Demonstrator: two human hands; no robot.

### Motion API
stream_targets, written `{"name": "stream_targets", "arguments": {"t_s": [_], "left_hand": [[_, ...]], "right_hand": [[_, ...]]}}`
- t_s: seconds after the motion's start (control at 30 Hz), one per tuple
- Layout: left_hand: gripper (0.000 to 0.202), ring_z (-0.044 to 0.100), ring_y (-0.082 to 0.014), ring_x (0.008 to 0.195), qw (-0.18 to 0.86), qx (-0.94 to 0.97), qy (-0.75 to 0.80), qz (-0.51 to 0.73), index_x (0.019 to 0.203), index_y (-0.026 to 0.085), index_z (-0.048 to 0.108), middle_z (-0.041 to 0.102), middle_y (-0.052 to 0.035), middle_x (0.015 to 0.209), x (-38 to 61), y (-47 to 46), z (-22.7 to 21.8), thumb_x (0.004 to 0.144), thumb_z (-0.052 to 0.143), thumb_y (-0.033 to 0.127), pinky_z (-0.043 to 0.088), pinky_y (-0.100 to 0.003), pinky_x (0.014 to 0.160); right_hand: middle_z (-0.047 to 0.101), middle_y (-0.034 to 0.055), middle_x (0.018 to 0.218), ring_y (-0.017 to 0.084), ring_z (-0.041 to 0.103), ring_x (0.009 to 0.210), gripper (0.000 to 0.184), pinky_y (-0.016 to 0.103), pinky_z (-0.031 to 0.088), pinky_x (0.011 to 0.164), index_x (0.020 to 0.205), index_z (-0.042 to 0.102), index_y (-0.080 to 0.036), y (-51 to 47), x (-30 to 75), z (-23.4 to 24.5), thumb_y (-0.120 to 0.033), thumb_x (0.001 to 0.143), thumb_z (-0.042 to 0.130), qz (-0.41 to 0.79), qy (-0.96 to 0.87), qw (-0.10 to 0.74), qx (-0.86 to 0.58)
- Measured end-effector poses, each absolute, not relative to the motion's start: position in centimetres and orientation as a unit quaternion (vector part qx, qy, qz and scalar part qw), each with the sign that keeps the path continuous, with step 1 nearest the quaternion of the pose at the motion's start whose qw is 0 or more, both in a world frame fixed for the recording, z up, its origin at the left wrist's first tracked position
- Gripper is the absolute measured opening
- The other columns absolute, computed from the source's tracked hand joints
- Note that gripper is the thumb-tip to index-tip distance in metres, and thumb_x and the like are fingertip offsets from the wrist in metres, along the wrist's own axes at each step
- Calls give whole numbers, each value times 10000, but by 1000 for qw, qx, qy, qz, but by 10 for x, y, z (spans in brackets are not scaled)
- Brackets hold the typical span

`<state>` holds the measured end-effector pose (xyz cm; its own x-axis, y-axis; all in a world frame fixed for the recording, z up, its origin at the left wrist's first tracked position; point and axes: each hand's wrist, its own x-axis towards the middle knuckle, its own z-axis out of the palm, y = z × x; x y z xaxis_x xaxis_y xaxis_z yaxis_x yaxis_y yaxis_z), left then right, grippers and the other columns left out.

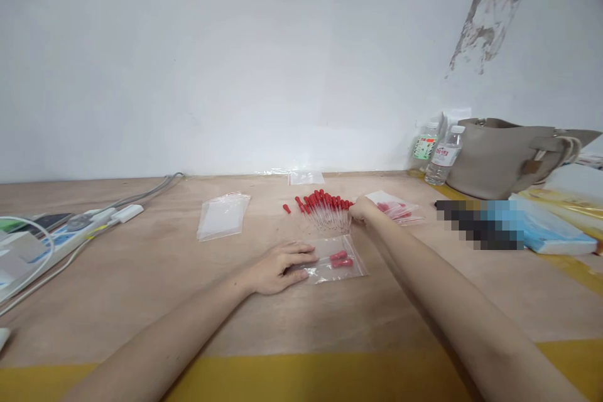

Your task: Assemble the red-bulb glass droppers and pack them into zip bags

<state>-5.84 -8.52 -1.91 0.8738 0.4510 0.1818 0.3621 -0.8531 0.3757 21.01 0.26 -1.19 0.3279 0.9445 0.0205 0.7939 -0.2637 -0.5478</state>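
My left hand (282,266) lies flat with fingers stretched out on the left end of a clear zip-lock bag (351,271). Inside that bag are two droppers (342,262) with red rubber bulbs, bulbs pointing right. Behind it a fanned pile of droppers (323,204) rests with red bulbs toward the wall and clear tubes toward me. At the pile's right end is my right hand (363,209), its fingers curled and closed; what lies between the fingertips is hidden. Just beyond it, to the right, several filled bags (396,208) with red bulbs are stacked.
A stack of flat clear bags (223,217) lies left of the pile, and another bag (306,178) by the wall. A power strip (70,242) with cables sits far left. Water bottles (444,157), a grey handbag (499,157) and a blue packet (556,232) stand at right.
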Motion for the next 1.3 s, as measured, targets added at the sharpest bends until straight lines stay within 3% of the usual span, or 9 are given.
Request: {"name": "stream_targets", "arguments": {"t_s": [0.07, 0.13, 0.2, 0.27, 0.5, 0.67, 0.9, 1.3], "left_hand": [[384, 374, -196, 1191, 166, 954, 212, 132, 1231, 258, 438, 407, -47, 1312, -58, -85, -19, 858, 411, 345, 268, -368, 1001], [387, 374, -196, 1191, 164, 954, 212, 132, 1236, 263, 432, 410, -45, 1311, -58, -85, -19, 859, 409, 348, 268, -373, 1002], [386, 373, -195, 1193, 162, 954, 214, 131, 1237, 263, 432, 410, -46, 1311, -58, -85, -18, 861, 405, 352, 265, -376, 1004], [387, 369, -192, 1196, 162, 955, 215, 128, 1236, 260, 433, 405, -49, 1314, -58, -85, -18, 862, 403, 356, 266, -373, 1004], [379, 377, -197, 1191, 168, 953, 215, 133, 1228, 270, 442, 407, -47, 1313, -58, -84, -19, 860, 410, 356, 275, -383, 997], [380, 371, -198, 1194, 169, 952, 215, 134, 1228, 273, 442, 406, -43, 1314, -58, -84, -19, 859, 410, 360, 279, -379, 996], [383, 373, -194, 1193, 164, 953, 221, 128, 1228, 273, 443, 406, -41, 1314, -58, -83, -20, 858, 409, 368, 277, -370, 997], [407, 379, -200, 1186, 166, 952, 218, 139, 1244, 260, 417, 418, -39, 1305, -58, -87, -16, 853, 415, 375, 275, -382, 1001]], "right_hand": [[541, 88, 430, 218, 582, 499, 152, 243, 383, 435, 713, 626, -46, -3, 214, -8, -142, 598, 608, 180, -534, 267, -782], [528, 39, 433, 183, 563, 466, 287, 229, 384, 426, 897, 579, -43, -13, 219, -4, -164, 636, 585, 195, -519, 311, -772], [522, -13, 452, 144, 542, 435, 437, 209, 393, 417, 1100, 439, -71, -27, 222, -3, -172, 686, 534, 214, -514, 362, -747], [517, -47, 472, 121, 534, 420, 477, 194, 412, 412, 1174, 315, -116, -45, 223, -6, -157, 726, 472, 240, -514, 402, -719], [482, -73, 576, 94, 525, 422, 321, 202, 450, 390, 938, 341, -216, -90, 218, -34, -115, 664, 476, 390, -418, 590, -570], [462, -93, 585, 81, 504, 425, 358, 182, 438, 369, 928, 339, -223, -88, 223, -40, -115, 620, 488, 317, -427, 640, -555], [499, -78, 611, 104, 559, 454, 361, 233, 496, 442, 904, 327, -235, -91, 212, -45, -140, 634, 547, 414, -382, 650, -511], [564, -43, 627, 112, 591, 527, 333, 241, 510, 525, 920, 338, -229, -109, 207, -41, -173, 681, 562, 478, -398, 625, -472]]}}
